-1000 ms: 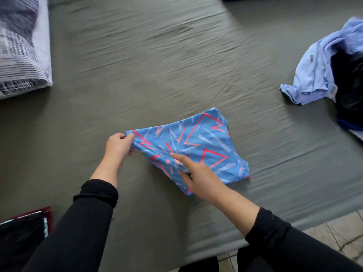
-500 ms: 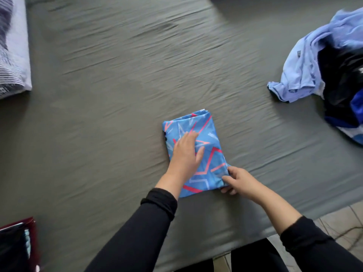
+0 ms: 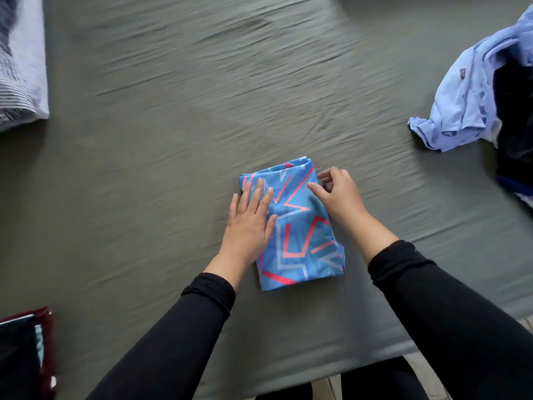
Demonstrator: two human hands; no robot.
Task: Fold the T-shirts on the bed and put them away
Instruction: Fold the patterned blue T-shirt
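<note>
Pressing flat with straight fingers, your left hand (image 3: 249, 223) rests on the folded blue patterned T-shirt (image 3: 300, 238) at the frame's centre, on the grey bed (image 3: 173, 140). Your right hand (image 3: 339, 194) pinches its upper right edge with curled fingers. Unfolded shirts (image 3: 461, 96) lie heaped at the right edge.

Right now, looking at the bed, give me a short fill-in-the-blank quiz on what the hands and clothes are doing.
1. The left hand lies ____ on the folded patterned T-shirt.
2. The right hand touches the shirt's far ____ corner.
3. The unfolded pile of clothes sits at the ____ edge of the bed.

Missing words: flat; right; right
</note>
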